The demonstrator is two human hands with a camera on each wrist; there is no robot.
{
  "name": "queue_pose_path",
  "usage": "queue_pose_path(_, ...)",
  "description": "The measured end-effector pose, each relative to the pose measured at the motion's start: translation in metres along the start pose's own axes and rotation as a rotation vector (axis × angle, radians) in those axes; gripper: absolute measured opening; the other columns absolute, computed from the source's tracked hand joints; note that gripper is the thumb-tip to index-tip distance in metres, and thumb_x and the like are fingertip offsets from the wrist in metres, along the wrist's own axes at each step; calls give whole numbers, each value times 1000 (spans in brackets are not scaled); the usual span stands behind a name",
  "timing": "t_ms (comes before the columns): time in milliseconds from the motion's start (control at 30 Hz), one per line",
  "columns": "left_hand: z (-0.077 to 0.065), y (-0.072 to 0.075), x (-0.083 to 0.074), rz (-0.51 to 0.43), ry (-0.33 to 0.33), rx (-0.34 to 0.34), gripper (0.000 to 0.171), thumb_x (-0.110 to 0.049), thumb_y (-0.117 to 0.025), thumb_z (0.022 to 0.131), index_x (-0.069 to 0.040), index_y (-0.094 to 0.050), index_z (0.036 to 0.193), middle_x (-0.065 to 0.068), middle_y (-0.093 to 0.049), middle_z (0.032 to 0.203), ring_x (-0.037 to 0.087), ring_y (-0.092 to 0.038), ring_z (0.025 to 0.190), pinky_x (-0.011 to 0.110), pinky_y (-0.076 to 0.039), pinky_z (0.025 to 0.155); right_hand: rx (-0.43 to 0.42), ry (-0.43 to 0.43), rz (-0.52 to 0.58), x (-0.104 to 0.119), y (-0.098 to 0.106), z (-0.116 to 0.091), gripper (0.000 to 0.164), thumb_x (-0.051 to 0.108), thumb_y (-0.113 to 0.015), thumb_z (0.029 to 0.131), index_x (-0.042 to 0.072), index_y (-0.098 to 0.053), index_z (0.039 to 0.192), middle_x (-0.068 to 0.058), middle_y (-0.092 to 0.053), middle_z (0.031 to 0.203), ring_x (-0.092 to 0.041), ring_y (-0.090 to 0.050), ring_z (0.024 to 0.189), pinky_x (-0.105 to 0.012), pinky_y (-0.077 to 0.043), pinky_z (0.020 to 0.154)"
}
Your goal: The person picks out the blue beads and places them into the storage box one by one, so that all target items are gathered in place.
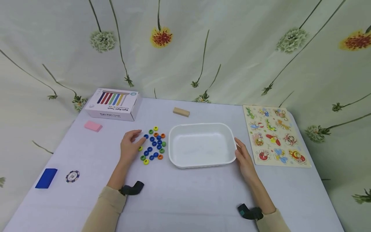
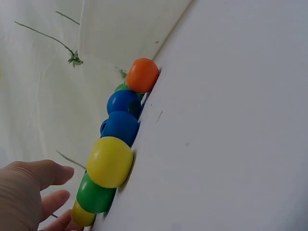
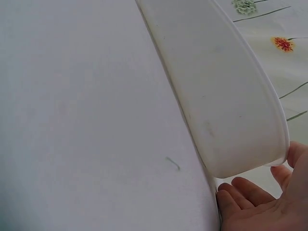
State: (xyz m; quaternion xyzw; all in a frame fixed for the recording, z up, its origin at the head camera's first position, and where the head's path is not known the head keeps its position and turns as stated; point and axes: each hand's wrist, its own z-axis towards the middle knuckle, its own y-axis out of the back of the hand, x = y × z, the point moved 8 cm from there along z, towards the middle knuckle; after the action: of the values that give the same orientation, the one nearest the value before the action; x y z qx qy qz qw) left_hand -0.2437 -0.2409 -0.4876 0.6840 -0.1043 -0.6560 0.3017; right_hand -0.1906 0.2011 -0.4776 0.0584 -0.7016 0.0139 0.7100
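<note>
In the head view my left hand (image 1: 130, 146) is at the left side of a loose group of beads, its thumb tip right by a blue bead (image 1: 146, 136). The fingers are loosely bent, and no bead shows in their grasp. Blue, green, yellow and orange beads lie close together; the left wrist view shows a yellow bead (image 2: 109, 162) and an orange bead (image 2: 143, 75) among them. A white tray (image 1: 200, 166) stands to the right of the beads. At its right end, my right hand (image 1: 245, 161) touches the rim with relaxed fingers, seen also beside the tray wall (image 3: 226, 96) in the right wrist view.
A picture board (image 1: 252, 135) lies right of the tray. Behind the tray is a wooden block (image 1: 181, 112). On the left are a white box (image 1: 113, 111), a pink block (image 1: 93, 126), a blue card-like rectangle (image 1: 46, 178) and a poker chip (image 1: 72, 176). A flowered cloth hangs behind the table.
</note>
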Motion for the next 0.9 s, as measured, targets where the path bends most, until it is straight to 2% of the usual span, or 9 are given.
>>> queue_pose_path(233,5,-9,-15,152,-21,7,31,-24,-64,80,-8,-61,108,11,-44,120,28,-40,113,44,-31,97,17,18,-3,3,2,-1,44,24,-33,97,22,-24,140,-9,-31,142,-26,-33,127,-15,-33,94)
queue_pose_path(367,6,-6,-24,167,46,41,29,-22,-61,83,-7,-62,107,13,-47,114,29,-43,106,42,-35,90,32,22,-2,11,-2,-3,45,18,-30,97,15,-20,141,-14,-29,142,-31,-31,127,-18,-33,96)
queue_pose_path(467,0,-6,-49,162,42,40,28,-26,-59,84,-11,-61,107,7,-53,98,21,-48,89,38,-44,73,35,13,-2,10,-4,-1,45,17,-30,97,14,-20,141,-14,-28,142,-30,-31,128,-19,-32,97)
queue_pose_path(533,-6,-12,-80,125,-25,70,27,-25,-61,83,-12,-61,107,5,-55,89,19,-49,81,35,-45,65,34,10,-2,6,-3,1,45,20,-31,97,17,-21,141,-11,-29,142,-28,-32,127,-18,-32,96)
queue_pose_path(600,-16,-26,-116,52,-114,132,25,-23,-64,81,-13,-62,105,4,-56,83,17,-50,77,33,-45,61,30,12,2,0,0,2,45,23,-32,97,21,-22,140,-9,-30,142,-26,-34,127,-18,-32,96)
queue_pose_path(633,-21,-37,-134,-3,-142,189,26,-20,-66,79,-13,-62,104,5,-57,83,18,-51,77,32,-46,63,28,15,0,-1,0,3,45,26,-33,97,22,-23,140,-8,-31,142,-25,-34,127,-18,-32,96)
queue_pose_path(733,-36,-79,-177,-160,-193,370,24,-16,-69,76,-12,-65,100,6,-58,81,18,-53,76,26,-46,66,23,22,0,-3,1,2,45,30,-35,96,24,-24,139,-8,-32,141,-25,-35,126,-17,-33,95)
queue_pose_path(800,-44,-112,-192,-249,-189,459,23,-15,-71,74,-12,-66,97,3,-59,78,15,-54,74,23,-46,64,22,26,-4,-4,1,2,45,31,-35,96,24,-25,139,-9,-32,141,-25,-35,126,-18,-33,95)
queue_pose_path(900,-51,-162,-203,-324,-166,542,22,-14,-72,73,-10,-68,94,1,-59,73,11,-54,69,20,-45,58,21,26,-8,-3,1,3,44,29,-34,96,24,-25,139,-10,-33,140,-26,-36,125,-19,-34,95)
